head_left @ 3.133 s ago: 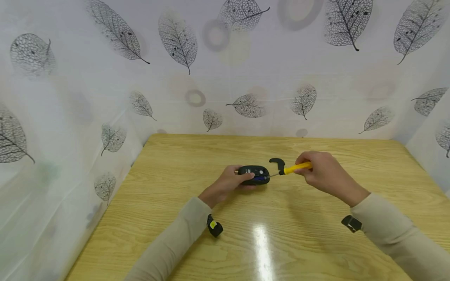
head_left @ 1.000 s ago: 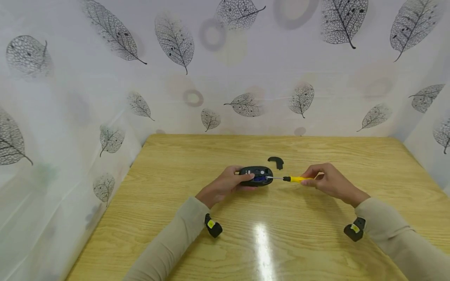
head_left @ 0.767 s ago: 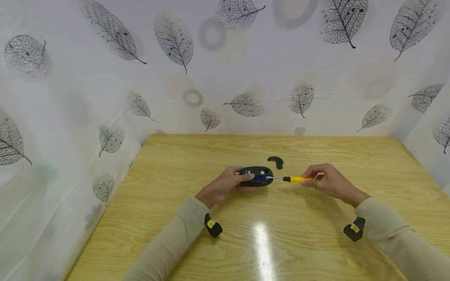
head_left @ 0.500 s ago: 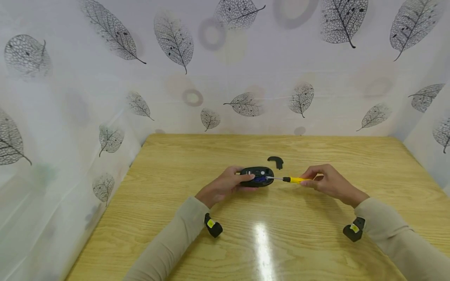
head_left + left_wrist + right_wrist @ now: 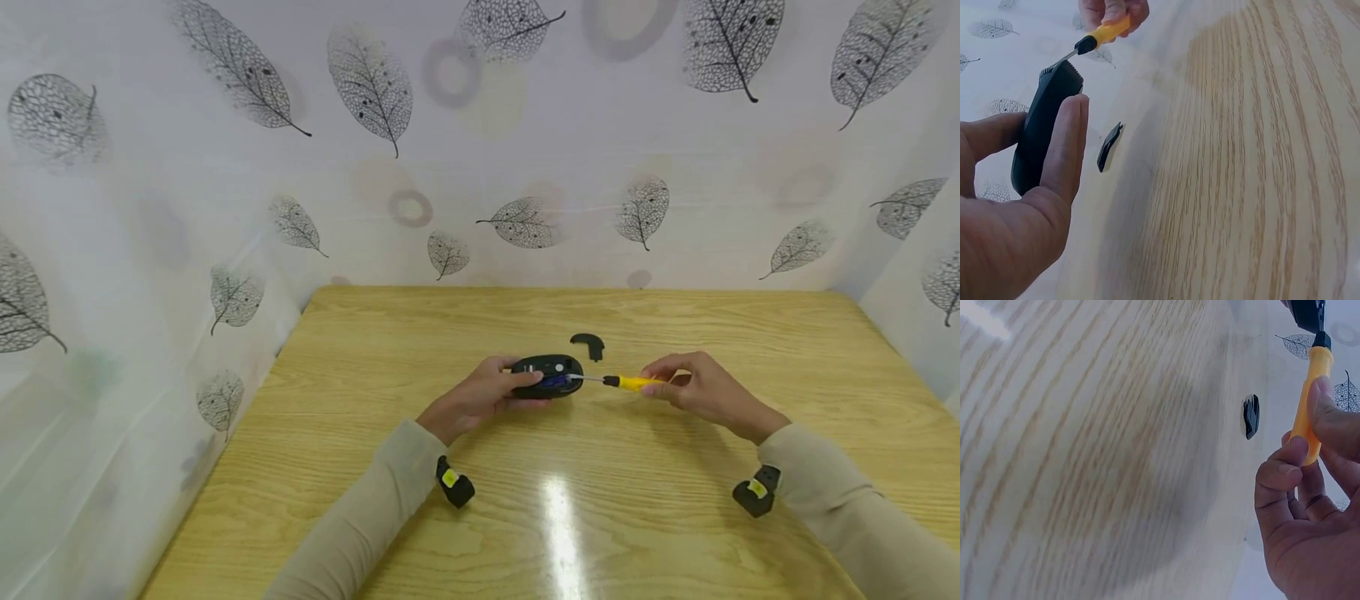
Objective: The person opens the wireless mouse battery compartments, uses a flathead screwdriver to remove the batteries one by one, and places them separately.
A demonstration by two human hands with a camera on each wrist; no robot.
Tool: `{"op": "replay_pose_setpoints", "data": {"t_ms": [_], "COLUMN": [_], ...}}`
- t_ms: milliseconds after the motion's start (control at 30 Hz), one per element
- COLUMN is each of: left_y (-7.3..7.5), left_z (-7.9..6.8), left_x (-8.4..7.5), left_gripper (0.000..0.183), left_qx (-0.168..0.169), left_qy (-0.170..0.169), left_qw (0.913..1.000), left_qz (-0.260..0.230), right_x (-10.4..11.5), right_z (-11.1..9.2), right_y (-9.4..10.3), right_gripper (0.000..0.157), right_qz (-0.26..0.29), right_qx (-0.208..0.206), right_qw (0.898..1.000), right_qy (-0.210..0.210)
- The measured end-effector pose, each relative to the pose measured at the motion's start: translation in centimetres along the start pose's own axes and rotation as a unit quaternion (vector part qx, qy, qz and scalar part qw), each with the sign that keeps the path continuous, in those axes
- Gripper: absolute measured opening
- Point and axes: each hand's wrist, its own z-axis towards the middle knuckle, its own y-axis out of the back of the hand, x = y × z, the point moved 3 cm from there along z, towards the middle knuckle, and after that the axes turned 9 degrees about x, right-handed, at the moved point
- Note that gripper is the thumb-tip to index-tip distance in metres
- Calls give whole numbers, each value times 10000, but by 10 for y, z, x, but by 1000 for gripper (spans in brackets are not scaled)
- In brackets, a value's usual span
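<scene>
My left hand point(image 5: 478, 397) grips a black computer mouse point(image 5: 542, 365) with its underside facing up, thumb across the top. A blue battery point(image 5: 553, 382) shows in its uncovered compartment. Pinched in my right hand point(image 5: 701, 390) is a screwdriver point(image 5: 632, 383) with a yellow handle and a black collar. Its metal shaft points left, the tip at the right end of the compartment. In the left wrist view, fingers point(image 5: 1067, 147) lie along the mouse's shell point(image 5: 1044, 134). From the right wrist, thumb and fingers hold the yellow handle point(image 5: 1310, 400).
A curved black cover point(image 5: 588, 345) lies on the wooden table point(image 5: 420, 333) just behind the mouse and screwdriver. Each sleeve carries a black wrist camera point(image 5: 455, 483). White leaf-patterned sheeting point(image 5: 480, 167) stands behind the table and along its sides.
Since three seconds ago my right hand has lowered, bringing the screwdriver from slanted to nearly level and off the view of the cover. Over the last second both hands have barely moved.
</scene>
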Motion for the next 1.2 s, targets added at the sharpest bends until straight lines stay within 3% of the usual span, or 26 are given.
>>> {"op": "replay_pose_setpoints", "data": {"t_ms": [400, 600, 800, 1033, 1200], "left_y": [2, 0, -1, -2, -3], "left_z": [-2, -1, 1, 3, 4], "left_x": [0, -1, -1, 1, 1], "left_gripper": [58, 60, 61, 60, 60], "left_qx": [-129, -90, -133, -116, -101], "left_qy": [-95, -91, -64, -43, -23], "left_qw": [9999, 9999, 9999, 9999, 9999], "left_qz": [15, -30, -74, -107, -46], "right_x": [-9, -15, -19, -28, -31], "right_z": [-10, -15, -17, -17, -16], "right_y": [23, 28, 31, 29, 27], "right_gripper": [42, 40, 39, 44, 44], "right_qz": [-518, -535, -533, 109, 276], "right_qx": [-632, -803, -758, -427, -413], "right_qw": [9956, 9934, 9923, 9915, 9893], "right_qy": [-468, -620, -819, -1224, -1371]}}
